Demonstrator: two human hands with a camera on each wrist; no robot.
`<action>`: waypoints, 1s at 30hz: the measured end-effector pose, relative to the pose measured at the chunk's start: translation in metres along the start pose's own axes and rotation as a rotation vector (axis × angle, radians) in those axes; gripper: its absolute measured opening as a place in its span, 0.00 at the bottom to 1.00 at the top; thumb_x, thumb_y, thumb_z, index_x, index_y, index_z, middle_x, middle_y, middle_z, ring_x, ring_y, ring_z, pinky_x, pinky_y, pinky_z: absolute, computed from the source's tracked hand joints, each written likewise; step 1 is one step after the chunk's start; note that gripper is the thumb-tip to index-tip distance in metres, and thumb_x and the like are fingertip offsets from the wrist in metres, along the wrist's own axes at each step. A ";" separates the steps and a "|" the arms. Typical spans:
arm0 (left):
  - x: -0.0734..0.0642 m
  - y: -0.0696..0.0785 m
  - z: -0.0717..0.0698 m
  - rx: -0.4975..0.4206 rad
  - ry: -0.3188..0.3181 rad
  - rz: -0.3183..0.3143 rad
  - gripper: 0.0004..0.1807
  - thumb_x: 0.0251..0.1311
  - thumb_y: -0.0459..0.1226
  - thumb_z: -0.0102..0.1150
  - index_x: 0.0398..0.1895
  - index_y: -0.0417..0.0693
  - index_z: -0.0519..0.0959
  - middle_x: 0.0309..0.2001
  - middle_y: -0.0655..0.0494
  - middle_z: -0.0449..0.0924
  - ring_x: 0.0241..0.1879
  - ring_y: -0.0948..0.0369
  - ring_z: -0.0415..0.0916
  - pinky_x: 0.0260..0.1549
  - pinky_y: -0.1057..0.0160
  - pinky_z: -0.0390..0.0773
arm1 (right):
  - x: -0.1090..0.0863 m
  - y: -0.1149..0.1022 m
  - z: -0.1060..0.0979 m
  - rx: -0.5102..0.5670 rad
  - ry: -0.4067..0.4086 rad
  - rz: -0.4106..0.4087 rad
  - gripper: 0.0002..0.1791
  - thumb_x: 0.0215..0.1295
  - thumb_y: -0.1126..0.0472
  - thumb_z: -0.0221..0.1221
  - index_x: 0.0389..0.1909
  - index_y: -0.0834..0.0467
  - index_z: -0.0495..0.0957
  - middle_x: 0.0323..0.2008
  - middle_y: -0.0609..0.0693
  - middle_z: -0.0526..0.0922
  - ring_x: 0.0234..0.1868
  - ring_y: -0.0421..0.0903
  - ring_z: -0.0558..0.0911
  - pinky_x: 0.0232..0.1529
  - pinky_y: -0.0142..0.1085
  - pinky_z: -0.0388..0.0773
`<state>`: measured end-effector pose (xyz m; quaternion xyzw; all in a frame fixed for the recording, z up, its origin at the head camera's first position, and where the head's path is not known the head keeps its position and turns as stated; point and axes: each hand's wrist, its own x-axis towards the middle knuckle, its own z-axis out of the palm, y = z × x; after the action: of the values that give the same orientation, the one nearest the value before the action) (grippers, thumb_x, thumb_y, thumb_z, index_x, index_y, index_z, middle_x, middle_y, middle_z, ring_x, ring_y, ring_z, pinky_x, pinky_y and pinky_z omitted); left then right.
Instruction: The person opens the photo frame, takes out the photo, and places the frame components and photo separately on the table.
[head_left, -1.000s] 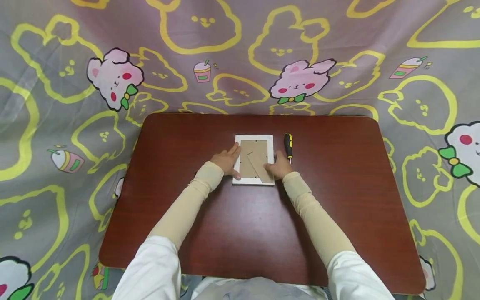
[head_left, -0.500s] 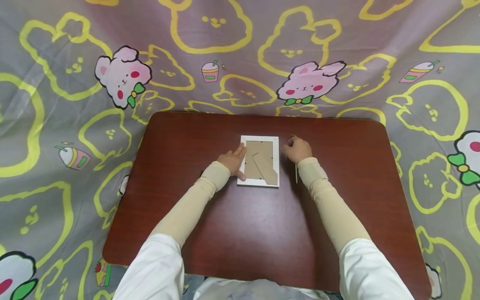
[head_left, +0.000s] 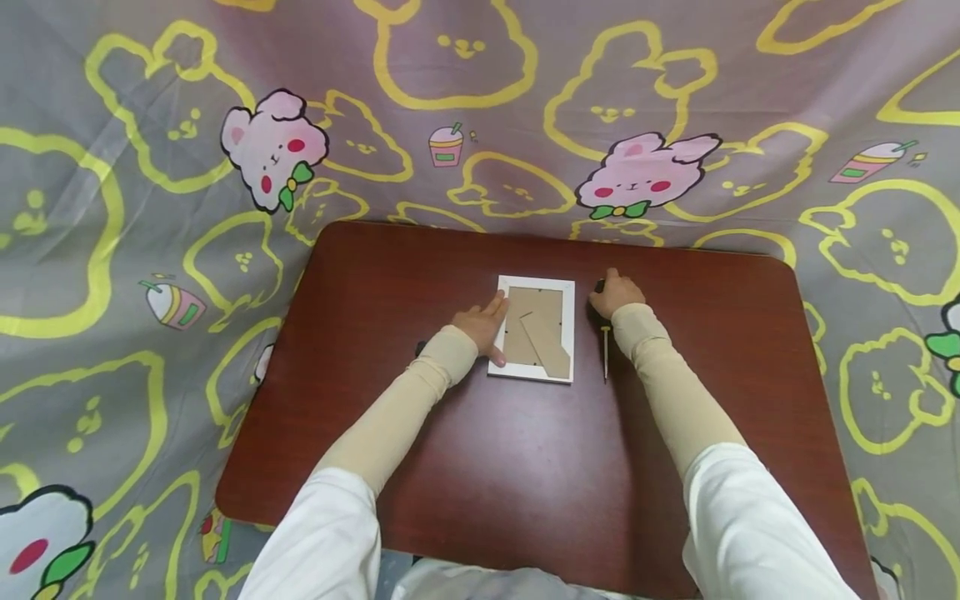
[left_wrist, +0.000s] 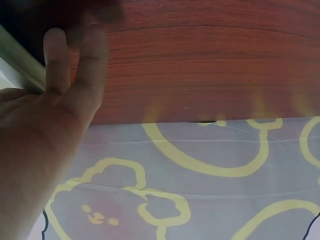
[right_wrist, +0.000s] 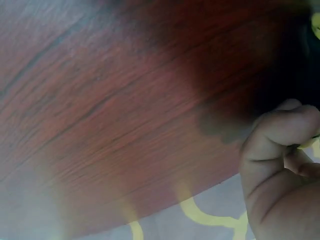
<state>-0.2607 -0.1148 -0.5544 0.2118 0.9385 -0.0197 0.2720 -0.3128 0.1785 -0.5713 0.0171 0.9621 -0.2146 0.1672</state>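
Note:
A white picture frame [head_left: 567,333] lies with its back up on the table, its brown backing board [head_left: 547,304] and slanted easel leg [head_left: 546,346] showing. My left hand [head_left: 478,327] rests on the frame's left border, thumb and fingers spread. To the right of the frame, my right hand [head_left: 617,296] grips a screwdriver [head_left: 606,358] by its black and yellow handle, the metal shaft toward me. Curled fingers [right_wrist: 285,127] show in the right wrist view. Most of the handle is hidden by the hand. In the left wrist view the left hand [left_wrist: 55,115] is dim.
A reddish-brown table [head_left: 450,467] with rounded corners carries everything. A small dark object [head_left: 421,347] peeks out beside the left wrist; its kind cannot be made out. Patterned cloth [head_left: 510,100] hangs close behind and along both sides.
My right hand has left the frame's right side and taken hold of the screwdriver, whose shaft is now closer to me. The left hand stays on the frame. The head view has shifted slightly.

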 end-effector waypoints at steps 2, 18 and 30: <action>0.001 -0.001 0.001 -0.004 0.002 -0.001 0.75 0.39 0.65 0.73 0.82 0.52 0.34 0.81 0.54 0.25 0.70 0.45 0.61 0.60 0.45 0.71 | 0.003 0.000 0.003 0.008 0.005 0.000 0.36 0.70 0.52 0.53 0.68 0.73 0.57 0.54 0.78 0.74 0.54 0.73 0.75 0.54 0.63 0.73; -0.011 0.005 -0.006 -0.005 0.014 0.012 0.73 0.43 0.64 0.72 0.83 0.51 0.35 0.81 0.53 0.27 0.69 0.46 0.62 0.59 0.46 0.72 | -0.021 -0.005 -0.028 0.043 0.147 -0.049 0.30 0.63 0.52 0.57 0.56 0.70 0.64 0.44 0.74 0.78 0.45 0.72 0.79 0.47 0.61 0.75; -0.009 0.002 -0.004 -0.012 0.011 0.018 0.73 0.42 0.64 0.71 0.83 0.51 0.34 0.81 0.52 0.26 0.71 0.43 0.59 0.59 0.45 0.72 | -0.054 -0.028 -0.076 0.160 0.343 -0.036 0.26 0.64 0.51 0.56 0.53 0.67 0.65 0.42 0.66 0.77 0.40 0.66 0.78 0.44 0.59 0.75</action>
<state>-0.2552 -0.1161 -0.5464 0.2185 0.9382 -0.0104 0.2684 -0.2883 0.1874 -0.4773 0.0493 0.9566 -0.2871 -0.0053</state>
